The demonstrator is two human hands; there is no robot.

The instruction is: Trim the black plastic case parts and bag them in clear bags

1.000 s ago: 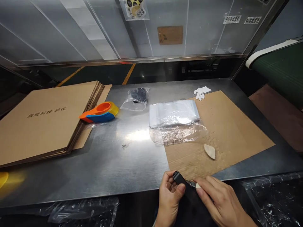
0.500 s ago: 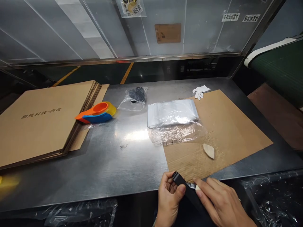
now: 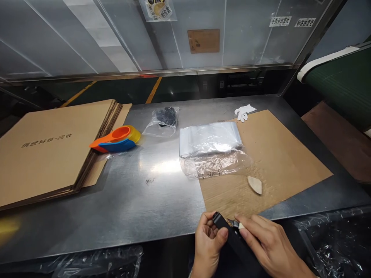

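My left hand [image 3: 209,241] is closed round the upper end of a long black bar-shaped part [image 3: 232,235], thumb along its near face. The part slants down to the right, and its lower end runs out of sight below my hands. My right hand [image 3: 268,241] pinches a small knife [image 3: 236,224] with a short metal blade and a pale handle end. The blade is against or very close to the black part's edge; exact contact I cannot tell. Beyond my hands, a tan fan-shaped piece [image 3: 255,185] lies on a flat cardboard sheet [image 3: 290,154].
Clear plastic bags [image 3: 210,139] lie across the sheet's left edge. Behind are a white glove [image 3: 245,112] and a bag with a black item [image 3: 166,117]. An orange-blue tape dispenser [image 3: 118,139] rests against stacked cardboard [image 3: 52,154]. A black-lined bin [image 3: 336,239] stands at right.
The knife blade has shifted slightly and tilted against the black part. Both hands keep their holds. The whole view has moved a little.
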